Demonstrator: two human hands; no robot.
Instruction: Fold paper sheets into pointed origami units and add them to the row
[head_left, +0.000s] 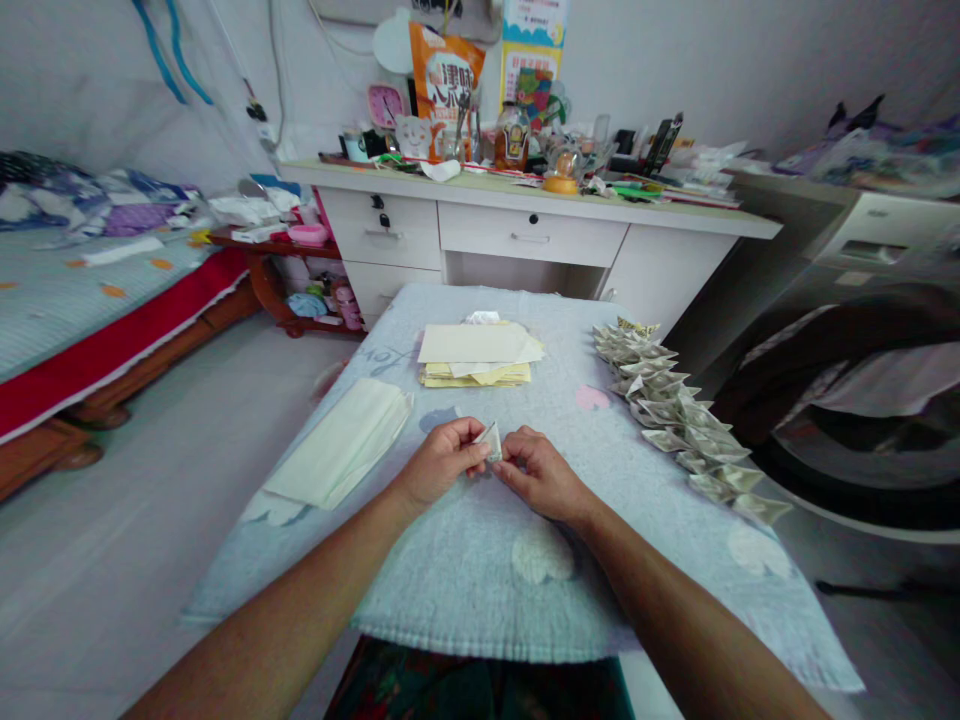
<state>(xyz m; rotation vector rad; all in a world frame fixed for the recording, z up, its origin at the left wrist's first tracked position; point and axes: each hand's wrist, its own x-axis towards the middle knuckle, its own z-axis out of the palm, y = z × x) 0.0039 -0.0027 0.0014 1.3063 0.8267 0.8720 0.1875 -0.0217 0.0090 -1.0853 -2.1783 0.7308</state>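
Observation:
A small folded piece of paper (491,440) is between my hands, above the middle of the cloth-covered table (450,560). My left hand (448,455) pinches it between thumb and fingers. Curled fingers of my right hand (541,472) meet the paper's right edge; how firmly they grip it is hard to see. Beyond my hands lies a stack of cream and yellow paper sheets (476,345). Left of my left hand rests a pile of pale sheets (341,440). Folded paper boats (682,420) stand in rows along the table's right side.
A white desk (532,235) crowded with jars, a snack bag (446,85) and a pink clock (385,105) stands behind the table. A washing machine (862,240) is at the right, a bed (112,290) at the left. A small red-brown shelf (281,290) sits beside the desk.

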